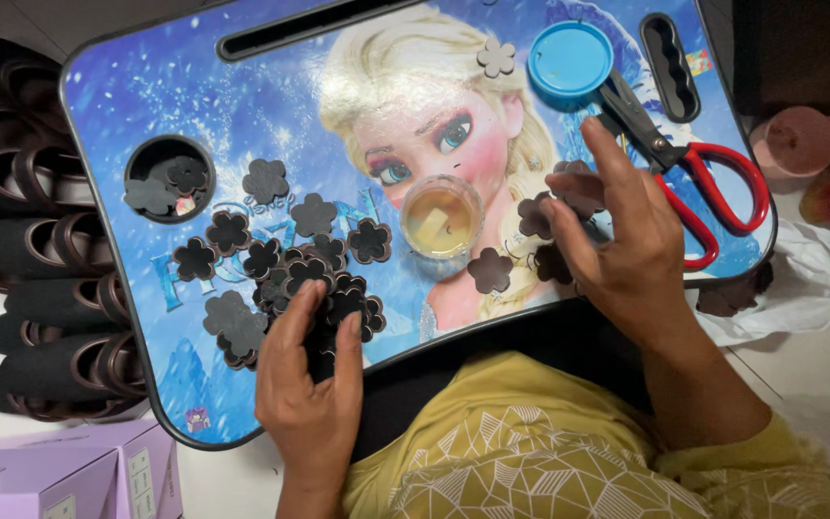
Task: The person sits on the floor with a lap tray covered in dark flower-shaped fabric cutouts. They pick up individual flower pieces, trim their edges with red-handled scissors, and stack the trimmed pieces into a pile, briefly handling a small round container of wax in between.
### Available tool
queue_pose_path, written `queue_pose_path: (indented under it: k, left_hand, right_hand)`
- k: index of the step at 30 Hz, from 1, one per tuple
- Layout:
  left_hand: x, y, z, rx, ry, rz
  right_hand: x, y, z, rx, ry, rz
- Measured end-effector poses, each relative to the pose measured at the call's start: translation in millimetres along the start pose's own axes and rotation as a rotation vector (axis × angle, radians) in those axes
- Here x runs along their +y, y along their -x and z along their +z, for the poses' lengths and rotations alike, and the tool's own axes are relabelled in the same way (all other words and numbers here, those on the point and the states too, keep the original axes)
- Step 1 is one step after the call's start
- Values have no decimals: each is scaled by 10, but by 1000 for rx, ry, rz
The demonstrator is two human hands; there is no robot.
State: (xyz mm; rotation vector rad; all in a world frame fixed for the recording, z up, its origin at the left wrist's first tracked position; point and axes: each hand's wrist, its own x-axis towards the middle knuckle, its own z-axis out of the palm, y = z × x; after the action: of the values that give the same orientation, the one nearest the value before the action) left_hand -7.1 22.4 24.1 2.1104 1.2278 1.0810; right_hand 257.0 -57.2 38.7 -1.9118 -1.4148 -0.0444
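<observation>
1. Head view: a blue lap tray [146, 106] with a printed cartoon figure lies across the person's lap, above a yellow patterned garment [530, 452].
2. The left hand [309, 384] rests at the tray's near edge, fingers spread and pressed down on a heap of dark flower pieces [324, 279]; it is open rather than closed, and nothing shows clamped between its fingers.
3. More flower pieces lie singly left of and above the heap, some stacked at the near-left edge [232, 327], and a few sit in the tray's round cup hole [167, 178].
4. The right hand [626, 240] hovers over the tray's right part, fingers loosely curled. Its fingertips are at a small cluster of flower pieces [537, 213]; whether it has pinched one cannot be told.
5. One flower piece [490, 270] lies alone between the two hands, and another [497, 58] near the far edge.
6. A small clear cup [442, 217] with yellowish liquid stands mid-tray, just left of the right hand.
7. A blue lid [569, 60] sits at the far right, touching red-handled scissors [713, 187], which lie just beyond the right hand.
8. Dark shoes [40, 240] are lined up on the floor left of the tray, with lilac boxes [50, 476] near them.
</observation>
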Motion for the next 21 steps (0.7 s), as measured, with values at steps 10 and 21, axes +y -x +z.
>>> queue_pose_path:
  k: [10, 21]
  left_hand:
    - [-124, 169, 191, 116, 33, 185]
    - [-93, 323, 289, -6, 240, 179]
  right_hand:
    - [538, -989, 279, -179, 155, -249]
    - [543, -1134, 625, -135, 112, -149]
